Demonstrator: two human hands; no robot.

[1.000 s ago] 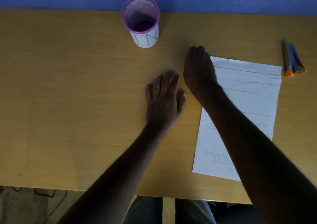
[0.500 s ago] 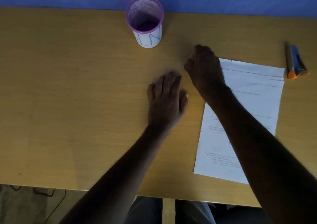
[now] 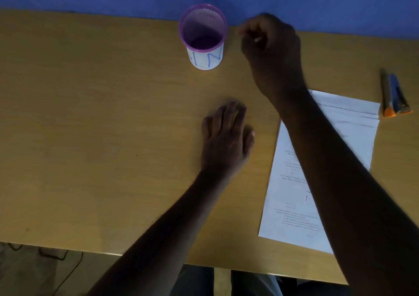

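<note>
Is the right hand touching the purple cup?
No, the right hand is to the side of the purple cup, with a strip of bare table visible between them.

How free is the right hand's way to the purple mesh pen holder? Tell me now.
Probably yes, it can reach it. The right hand hangs close beside the purple mesh pen holder, with only bare table between them. Its fingers are curled.

Both forearms are bare from the wrists down to the lower edge of the frame, with no sleeve showing. The left hand and right hand are bare too. At bottom centre, grey trousers cover both legs.
</note>
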